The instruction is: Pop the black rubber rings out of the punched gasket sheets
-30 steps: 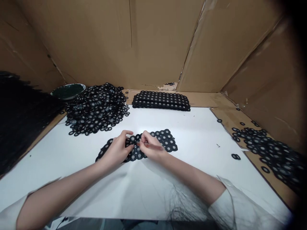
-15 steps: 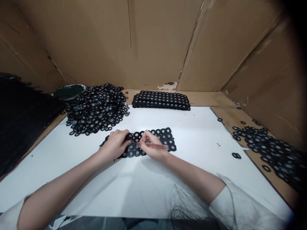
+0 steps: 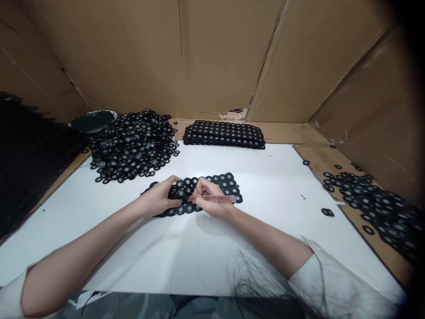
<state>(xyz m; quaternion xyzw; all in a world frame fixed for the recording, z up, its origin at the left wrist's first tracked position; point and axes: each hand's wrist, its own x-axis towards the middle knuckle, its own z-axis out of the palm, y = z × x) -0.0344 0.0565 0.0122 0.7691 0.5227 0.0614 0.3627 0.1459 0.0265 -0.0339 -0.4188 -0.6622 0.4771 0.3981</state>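
A panel of joined black rings [image 3: 229, 183] with pale centres lies on the white table in front of me. My left hand [image 3: 158, 197] grips its left part, thumb on the near side and fingers on the far side, with rings bunched between them. Closed in a pinch, my right hand [image 3: 213, 208] holds a slim tool with a translucent red handle [image 3: 221, 199]. The handle points to the right, and its other end is at the rings near my left thumb. That working tip is too small to make out, and both hands cover part of the panel.
A large heap of loose black rings [image 3: 133, 141] stands at back left, beside a bowl [image 3: 93, 120] with dark green contents. Stacked ring panels [image 3: 224, 134] lie at the back. More loose rings [image 3: 381, 204] spread over cardboard at right. Cardboard walls [image 3: 212, 57] enclose the table [image 3: 265, 177].
The fingers of my left hand have opened wider around the rings, and the thumb has come lower. My right hand and the tool stay almost in place. The whole view has shifted slightly.
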